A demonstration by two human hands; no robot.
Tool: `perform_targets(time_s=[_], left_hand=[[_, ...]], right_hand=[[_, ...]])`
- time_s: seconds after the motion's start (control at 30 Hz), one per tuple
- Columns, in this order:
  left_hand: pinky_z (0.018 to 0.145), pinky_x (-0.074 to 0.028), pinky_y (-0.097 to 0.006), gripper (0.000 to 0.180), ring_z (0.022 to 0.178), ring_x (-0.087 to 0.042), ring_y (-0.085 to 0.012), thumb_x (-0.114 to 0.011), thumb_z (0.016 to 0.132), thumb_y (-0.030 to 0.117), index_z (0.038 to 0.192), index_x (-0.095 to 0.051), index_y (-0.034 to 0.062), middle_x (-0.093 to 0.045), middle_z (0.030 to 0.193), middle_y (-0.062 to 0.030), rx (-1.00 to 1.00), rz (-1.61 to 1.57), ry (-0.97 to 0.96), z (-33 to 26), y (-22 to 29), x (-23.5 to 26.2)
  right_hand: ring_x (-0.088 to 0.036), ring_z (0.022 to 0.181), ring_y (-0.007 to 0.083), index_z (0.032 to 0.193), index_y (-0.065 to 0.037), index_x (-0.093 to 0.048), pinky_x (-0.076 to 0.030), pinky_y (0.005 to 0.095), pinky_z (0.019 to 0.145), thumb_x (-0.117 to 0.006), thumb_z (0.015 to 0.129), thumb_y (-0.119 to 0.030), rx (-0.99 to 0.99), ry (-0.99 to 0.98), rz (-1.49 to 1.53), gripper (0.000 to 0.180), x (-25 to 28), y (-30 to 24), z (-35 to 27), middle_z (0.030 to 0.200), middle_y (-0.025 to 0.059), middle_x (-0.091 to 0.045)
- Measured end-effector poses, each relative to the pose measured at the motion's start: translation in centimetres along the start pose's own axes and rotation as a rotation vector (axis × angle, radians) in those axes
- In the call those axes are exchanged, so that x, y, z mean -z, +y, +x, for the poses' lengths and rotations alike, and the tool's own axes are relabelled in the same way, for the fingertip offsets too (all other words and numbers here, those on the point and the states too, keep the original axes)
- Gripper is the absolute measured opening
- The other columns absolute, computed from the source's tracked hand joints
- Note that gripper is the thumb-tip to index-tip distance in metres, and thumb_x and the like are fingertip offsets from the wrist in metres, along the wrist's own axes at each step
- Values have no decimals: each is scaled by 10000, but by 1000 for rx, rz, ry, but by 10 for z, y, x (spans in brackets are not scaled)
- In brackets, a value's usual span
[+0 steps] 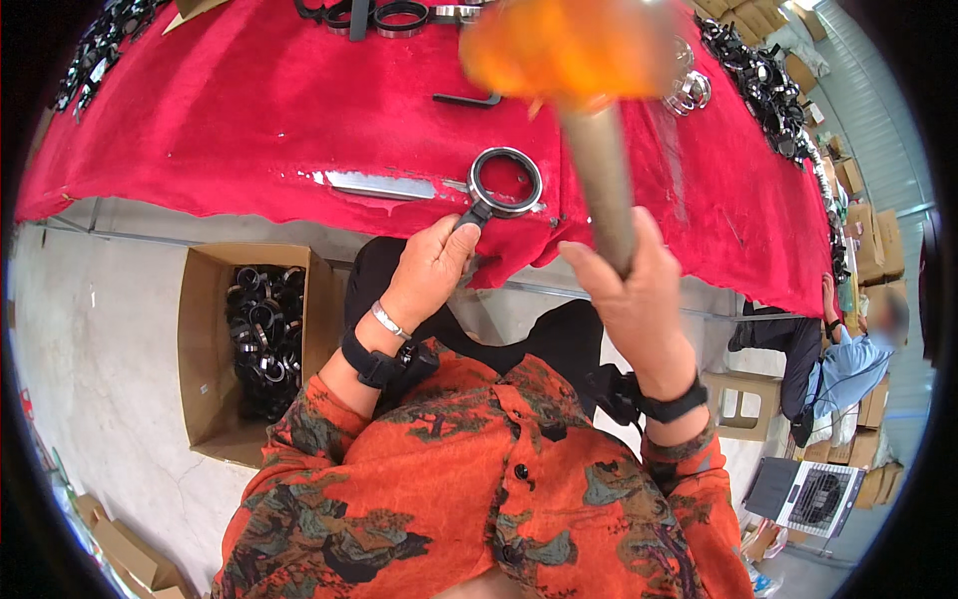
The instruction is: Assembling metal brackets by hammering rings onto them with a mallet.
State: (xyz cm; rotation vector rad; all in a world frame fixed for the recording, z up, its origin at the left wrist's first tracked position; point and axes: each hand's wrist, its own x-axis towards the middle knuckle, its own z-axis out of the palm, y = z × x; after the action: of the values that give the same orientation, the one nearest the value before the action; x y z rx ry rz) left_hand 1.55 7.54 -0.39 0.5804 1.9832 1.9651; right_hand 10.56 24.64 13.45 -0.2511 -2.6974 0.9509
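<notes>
My left hand [431, 268] is closed round the short black stem of a ring-shaped part [532, 183], which has a silver outer rim and a black inner band. The ring lies on the red cloth near the table's front edge. In my right hand [639, 290] is a mallet [604, 180], gripped by its pale handle. Its orange head is raised above the table and blurred by motion. A flat metal blade-like strip [384, 186] lies left of the ring. Farther back rests a black hex key [467, 99].
Silver rings [689, 92] sit at the right, near a heap of black parts [763, 85]. More black rings [401, 18] lie at the back. An open cardboard box [215, 349] holding black ring parts stands at left. Another person [848, 369] sits at far right, near a fan unit [820, 496].
</notes>
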Motion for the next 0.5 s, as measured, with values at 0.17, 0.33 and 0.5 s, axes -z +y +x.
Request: perform_targets(time_s=[0.17, 0.33, 0.5], left_hand=[[529, -409, -289, 418, 562, -496, -119, -492, 968, 397, 769, -532, 33, -516, 602, -26, 36, -3, -15, 2, 2, 3], [517, -410, -296, 415, 547, -503, -122, -501, 964, 389, 753, -522, 32, -519, 598, -30, -6, 16, 4, 1, 1, 5], [514, -411, -288, 397, 549, -513, -115, -510, 961, 374, 764, -525, 29, -524, 598, -28, -15, -13, -59, 8, 5, 2]], right_hand=[[-504, 547, 242, 848, 7, -507, -428, 372, 534, -750, 790, -321, -185, -171, 41, 412, 8, 17, 29, 634, 178, -529], [-484, 548, 244, 839, 5, -511, -428, 373, 539, -743, 797, -316, -98, 24, 74, 398, 15, -5, 18, 642, 166, -523], [-465, 566, 250, 830, -4, -501, -430, 378, 554, -744, 795, -331, -77, -55, -135, 409, -7, 51, 24, 642, 173, -514]])
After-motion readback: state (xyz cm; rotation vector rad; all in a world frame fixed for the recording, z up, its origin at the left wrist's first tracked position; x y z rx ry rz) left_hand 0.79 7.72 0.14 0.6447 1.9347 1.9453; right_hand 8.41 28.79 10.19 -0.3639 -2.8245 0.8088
